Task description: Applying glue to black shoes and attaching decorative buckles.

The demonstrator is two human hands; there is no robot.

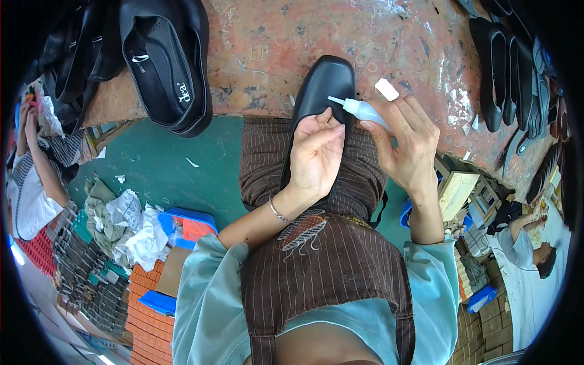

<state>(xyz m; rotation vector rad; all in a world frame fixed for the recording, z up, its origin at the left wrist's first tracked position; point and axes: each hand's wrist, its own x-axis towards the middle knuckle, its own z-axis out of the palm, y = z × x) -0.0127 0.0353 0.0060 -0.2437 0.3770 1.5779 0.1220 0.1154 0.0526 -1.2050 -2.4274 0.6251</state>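
A black square-toed shoe (328, 76) lies with its toe on the worn table edge and its heel end toward my lap. My left hand (316, 152) is closed at the shoe's opening, palm up, with its fingertips at the upper's edge. What exactly the fingertips pinch is hidden. Between the thumb and fingers of my right hand (407, 134) is a small white squeeze bottle (363, 111). Its thin nozzle points left, just above the shoe's vamp and close to my left fingertips. A small white block (386, 89) rests on the table beside my right knuckles.
Black shoes (164, 67) stand stacked at the table's left, and more black shoes (496, 73) line its right side. Blue bins (185, 225), plastic bags (137, 225) and wooden crates (459, 191) sit lower down. Other people (36, 188) are at far left and far right.
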